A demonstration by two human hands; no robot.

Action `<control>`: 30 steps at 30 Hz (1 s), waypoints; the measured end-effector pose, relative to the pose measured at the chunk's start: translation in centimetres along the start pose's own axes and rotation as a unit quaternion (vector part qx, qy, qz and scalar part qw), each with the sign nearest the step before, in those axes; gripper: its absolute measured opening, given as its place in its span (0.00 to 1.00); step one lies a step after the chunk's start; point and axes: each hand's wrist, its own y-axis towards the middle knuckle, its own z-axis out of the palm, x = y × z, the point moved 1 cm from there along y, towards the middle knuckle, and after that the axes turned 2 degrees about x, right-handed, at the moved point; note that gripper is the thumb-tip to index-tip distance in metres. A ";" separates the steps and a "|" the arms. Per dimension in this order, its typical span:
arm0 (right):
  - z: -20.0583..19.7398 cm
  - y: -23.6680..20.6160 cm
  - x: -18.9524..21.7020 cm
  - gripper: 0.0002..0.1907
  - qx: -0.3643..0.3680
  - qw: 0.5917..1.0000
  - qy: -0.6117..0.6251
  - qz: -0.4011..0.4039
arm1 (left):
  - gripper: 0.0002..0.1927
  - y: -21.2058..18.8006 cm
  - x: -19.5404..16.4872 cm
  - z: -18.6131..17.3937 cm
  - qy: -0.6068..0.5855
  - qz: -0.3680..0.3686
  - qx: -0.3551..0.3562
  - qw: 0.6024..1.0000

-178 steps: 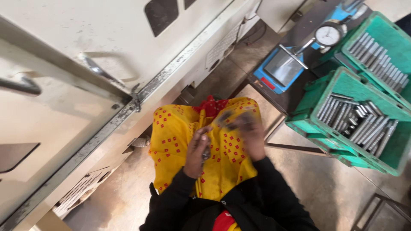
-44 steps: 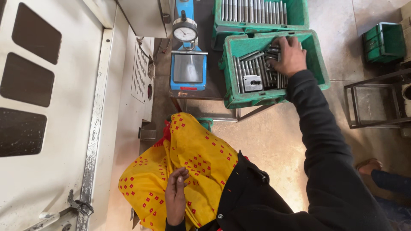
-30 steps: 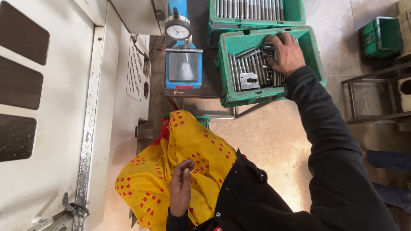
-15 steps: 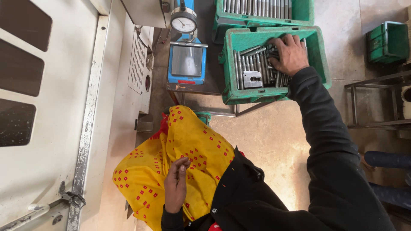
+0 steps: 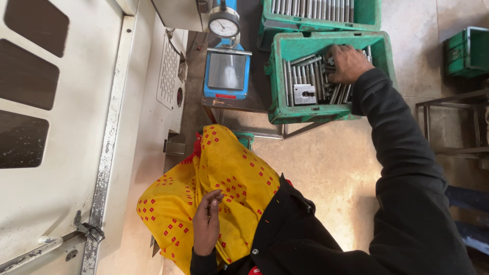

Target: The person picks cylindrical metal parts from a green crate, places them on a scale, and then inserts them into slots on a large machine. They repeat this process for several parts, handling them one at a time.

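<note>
My right hand (image 5: pixel 349 62) reaches far out into a green plastic crate (image 5: pixel 273 76) full of several grey metal rods (image 5: pixel 300 71). Its fingers curl down around rods near the crate's far side. A slotted metal block (image 5: pixel 304 94) lies on the rods beside them. My left hand (image 5: pixel 206 224) rests flat on the yellow red-dotted cloth (image 5: pixel 239 173) over my lap, fingers loosely apart and holding nothing. Both arms wear dark sleeves.
A dial gauge (image 5: pixel 224 23) on a blue stand (image 5: pixel 226 71) sits next to the crate. A second green crate (image 5: pixel 374 15) of rods stands behind, and a smaller one (image 5: pixel 466 51) lies off to the side by a metal frame (image 5: pixel 448 127). A cream machine cabinet (image 5: pixel 76 127) fills the left.
About six seconds ago both hands were together at the yellow cloth. Since 1.5 s ago the right hand has stayed in the crate, shifting slightly among the rods; the left hand rests unchanged.
</note>
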 end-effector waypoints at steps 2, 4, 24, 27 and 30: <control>-0.3 0.0 -0.1 0.35 0.006 1.000 -0.001 -0.021 | 0.18 -0.1 0.1 0.0 0.008 0.000 -0.012 1.000; -0.7 -0.3 0.2 0.34 0.001 1.000 0.000 -0.027 | 0.18 -0.2 0.2 0.0 0.013 -0.006 -0.013 1.000; -7.1 -3.0 -1.0 0.17 -0.426 0.406 0.806 -0.065 | 0.18 1.4 -2.3 0.2 -0.026 0.027 0.027 0.999; -5.6 -7.2 6.0 0.12 -0.347 0.368 0.855 -0.117 | 0.19 2.4 -3.6 3.3 -0.046 0.090 0.069 0.992; -0.9 -11.0 17.6 0.13 -0.223 0.259 0.921 -0.185 | 0.24 2.6 -4.7 8.0 -0.103 0.116 0.170 0.973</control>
